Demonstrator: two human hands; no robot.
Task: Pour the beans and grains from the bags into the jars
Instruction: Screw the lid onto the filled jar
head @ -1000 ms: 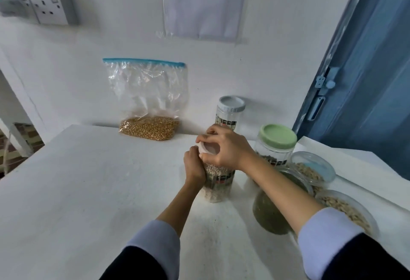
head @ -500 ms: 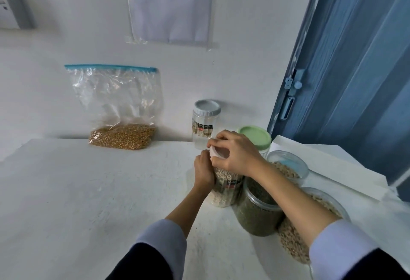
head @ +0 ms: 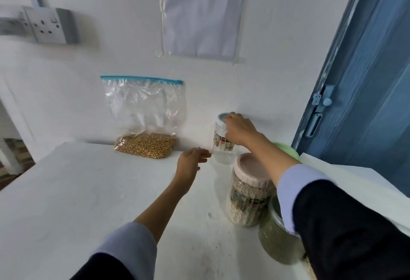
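right hand [head: 238,130] | fingers curled round empty jar [head: 223,146] top | left hand [head: 190,161] | fingers loose, apart, just beside jar

Dark navy sleeves [head: 355,224] with pale lavender cuffs [head: 297,191] on both arms, forearms bare

The paper sheet [head: 203,13] taped above the zip bag [head: 144,117] carries printed lines, too blurred to read.
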